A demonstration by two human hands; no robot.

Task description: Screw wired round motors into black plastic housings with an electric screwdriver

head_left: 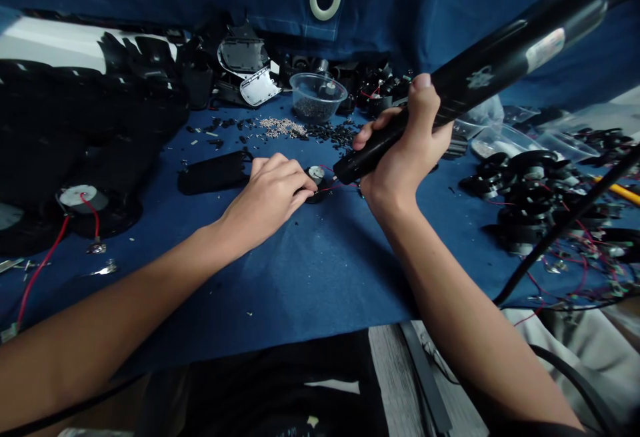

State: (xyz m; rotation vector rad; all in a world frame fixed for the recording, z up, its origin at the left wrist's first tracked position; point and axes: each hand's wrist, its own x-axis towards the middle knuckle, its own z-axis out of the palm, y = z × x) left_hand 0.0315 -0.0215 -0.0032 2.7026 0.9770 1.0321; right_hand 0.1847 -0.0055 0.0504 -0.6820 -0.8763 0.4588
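Note:
My left hand (270,194) grips a small round black part with a silver centre (316,174), its fingers curled over the near side. Thin red wires (340,185) run from that part to the right. My right hand (405,150) is wrapped around a long black electric screwdriver (500,64), whose lower tip (340,172) sits just beside the small part. I cannot tell whether the tip touches it. Both hands rest above a blue cloth (300,277).
A clear plastic bowl (317,97) of small dark screws and a heap of silver screws (283,127) lie ahead. A black padded cylinder (213,172) is left of my hands. Many wired black parts (530,190) crowd the right, crossed by a black cable (565,227).

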